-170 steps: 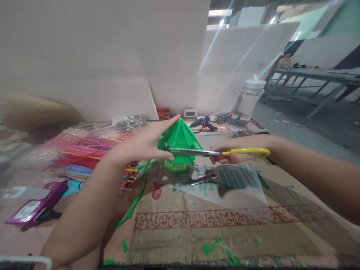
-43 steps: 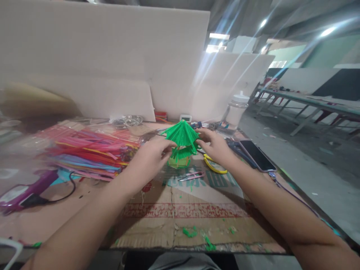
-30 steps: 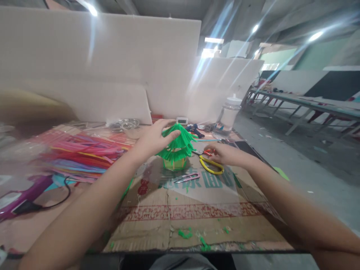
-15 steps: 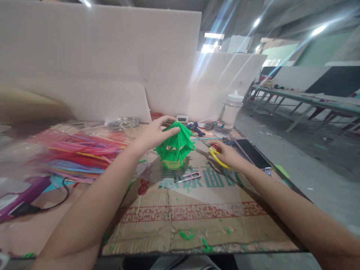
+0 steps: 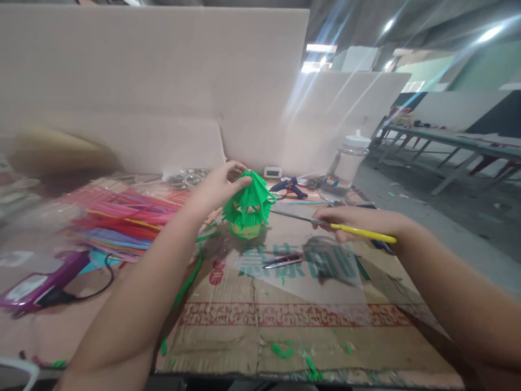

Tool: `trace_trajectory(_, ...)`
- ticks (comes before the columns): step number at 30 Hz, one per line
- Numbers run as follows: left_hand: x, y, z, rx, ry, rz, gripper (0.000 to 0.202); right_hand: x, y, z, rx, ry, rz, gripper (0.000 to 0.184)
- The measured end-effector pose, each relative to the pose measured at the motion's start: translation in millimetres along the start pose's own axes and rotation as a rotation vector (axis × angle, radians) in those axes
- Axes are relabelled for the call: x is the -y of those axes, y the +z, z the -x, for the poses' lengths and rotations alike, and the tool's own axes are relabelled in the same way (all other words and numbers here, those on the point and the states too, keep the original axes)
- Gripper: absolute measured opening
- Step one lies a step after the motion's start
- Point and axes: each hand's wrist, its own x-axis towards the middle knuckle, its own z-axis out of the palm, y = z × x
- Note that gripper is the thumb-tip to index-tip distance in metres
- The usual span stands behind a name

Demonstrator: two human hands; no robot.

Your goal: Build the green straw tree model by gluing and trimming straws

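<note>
A small green pagoda-like model with a fuzzy tiered roof (image 5: 254,203) stands on a yellowish base. My left hand (image 5: 222,187) is closed at its peak, thumb across the near side of the roof. My right hand (image 5: 356,218) grips yellow-handled scissors (image 5: 362,233), held nearly level. Their metal blades point left, with the tip close to the roof's right side; whether it touches I cannot tell. On the cardboard (image 5: 220,345) in front lies a pair of thread snips with a pink handle (image 5: 287,260).
Bundles of coloured pipe cleaners (image 5: 126,212) lie at left, above a purple corded tool (image 5: 52,288). Behind the model are a small white digital display (image 5: 272,172), a blue glue gun (image 5: 291,187) and a clear bottle (image 5: 344,168). Green scraps (image 5: 281,350) dot the cardboard's near edge.
My right hand has lifted and turned the scissors, bringing the blades level beside the roof. The left hand stays at the peak. The whole view has shifted slightly.
</note>
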Motion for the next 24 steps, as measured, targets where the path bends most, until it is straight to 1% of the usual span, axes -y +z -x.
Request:
trace_trajectory(2,-1.8,-0.2,0.5,0.007,0.0,0.001,0.032,-0.7,0.5,-8.9,0.084,0.011,-0.01,0.06)
trace_trajectory(4,-2.5,0.1,1.1,0.005,0.004,-0.01,0.033,-2.2,-0.2,-14.6,0.123,0.017,-0.034,0.057)
trace_trajectory(8,-1.2,1.8,1.6,0.001,0.02,-0.002,0.033,-0.6,-3.7,-23.7,0.156,-0.004,-0.056,0.051)
trace_trajectory(12,2.1,2.2,0.5,0.012,0.023,0.021,0.033,-1.5,-5.8,-30.5,0.184,0.002,-0.084,0.052)
trace_trajectory(17,5.5,0.9,-2.1,0.01,0.033,0.032,0.036,-3.8,-11.9,-22.9,0.196,0.041,-0.067,0.052)
trace_trajectory(19,5.8,0.1,-2.4,0.005,0.032,0.029,0.037,-5.2,-12.2,-15.3,0.188,0.069,-0.049,0.053)
trace_trajectory(21,5.5,-0.8,-2.1,0.006,0.024,0.026,0.037,-11.0,-6.4,-7.3,0.145,0.138,-0.028,0.054)
trace_trajectory(24,4.7,-1.0,-1.1,-0.002,0.006,0.007,0.036,-28.8,15.0,1.1,0.022,0.323,0.063,0.055)
